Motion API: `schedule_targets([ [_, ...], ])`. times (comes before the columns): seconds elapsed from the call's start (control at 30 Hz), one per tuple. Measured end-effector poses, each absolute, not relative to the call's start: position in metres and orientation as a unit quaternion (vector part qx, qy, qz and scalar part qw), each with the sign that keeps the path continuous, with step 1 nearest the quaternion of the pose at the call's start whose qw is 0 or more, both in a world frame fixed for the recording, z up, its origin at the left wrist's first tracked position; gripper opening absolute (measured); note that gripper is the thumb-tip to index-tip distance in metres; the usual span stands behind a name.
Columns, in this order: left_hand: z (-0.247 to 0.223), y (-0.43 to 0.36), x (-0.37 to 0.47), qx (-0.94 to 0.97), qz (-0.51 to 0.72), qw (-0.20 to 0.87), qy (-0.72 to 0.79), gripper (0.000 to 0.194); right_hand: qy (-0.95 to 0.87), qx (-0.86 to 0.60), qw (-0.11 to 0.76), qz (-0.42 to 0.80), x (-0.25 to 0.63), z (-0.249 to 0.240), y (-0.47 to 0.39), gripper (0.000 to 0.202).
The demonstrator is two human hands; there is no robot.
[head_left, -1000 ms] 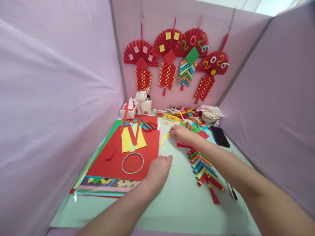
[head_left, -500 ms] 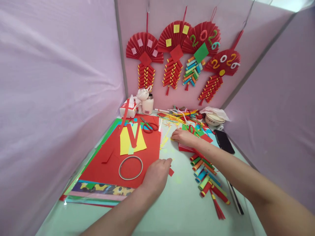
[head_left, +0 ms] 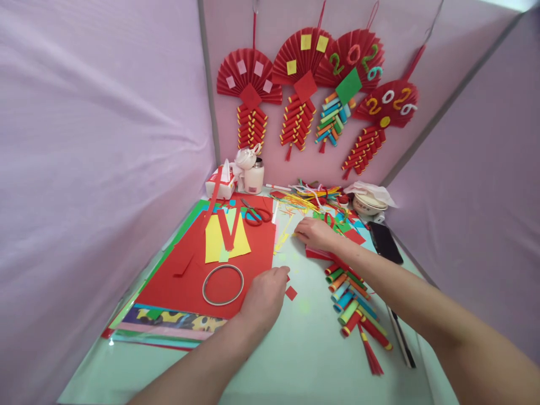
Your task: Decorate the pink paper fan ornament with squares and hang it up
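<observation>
We note the left hand [head_left: 265, 291], fingers bunched, beside a small red paper square [head_left: 291, 292] on the pale-green tabletop [head_left: 312, 349]. The right hand [head_left: 315, 233], fingers curled, is near yellow paper strips [head_left: 280, 244]; we cannot tell whether either pinches anything.

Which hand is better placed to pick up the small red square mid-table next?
Probably the left hand: it is close beside the small red square, while the right hand is farther away, near the yellow scraps.

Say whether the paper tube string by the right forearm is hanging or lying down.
Lying down: the tube string rests on the table, red tassel toward the near edge.
</observation>
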State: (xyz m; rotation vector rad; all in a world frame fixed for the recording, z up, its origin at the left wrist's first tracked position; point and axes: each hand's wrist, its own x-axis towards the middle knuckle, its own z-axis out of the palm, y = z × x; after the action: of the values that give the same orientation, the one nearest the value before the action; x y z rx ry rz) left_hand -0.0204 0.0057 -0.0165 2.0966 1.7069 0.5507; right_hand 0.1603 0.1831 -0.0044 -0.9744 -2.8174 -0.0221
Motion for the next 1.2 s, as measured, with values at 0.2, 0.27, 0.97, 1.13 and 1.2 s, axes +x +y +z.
schedule_targets([
  [0.2,-0.004,0.004,-0.019,0.733,0.181,0.231,0.613,0.026,-0.822,-0.462,0.235,0.238,0.157,0.007,0.152,0.025],
  [0.27,-0.003,0.004,-0.018,0.731,0.186,0.241,0.611,0.026,-0.738,-0.501,0.259,0.37,0.157,0.015,0.136,0.022],
  [0.97,-0.01,0.009,-0.013,0.436,0.461,0.569,0.523,0.023,-0.842,-0.518,0.094,0.113,0.168,0.04,0.153,0.025],
  [1.13,-0.011,0.01,-0.012,0.431,0.464,0.581,0.511,0.019,-0.839,-0.542,0.04,0.02,0.169,0.033,0.239,0.027],
  [1.2,-0.013,0.01,-0.012,0.436,0.457,0.579,0.515,0.019,-0.843,-0.538,0.008,0.01,0.164,0.027,0.255,0.023],
])
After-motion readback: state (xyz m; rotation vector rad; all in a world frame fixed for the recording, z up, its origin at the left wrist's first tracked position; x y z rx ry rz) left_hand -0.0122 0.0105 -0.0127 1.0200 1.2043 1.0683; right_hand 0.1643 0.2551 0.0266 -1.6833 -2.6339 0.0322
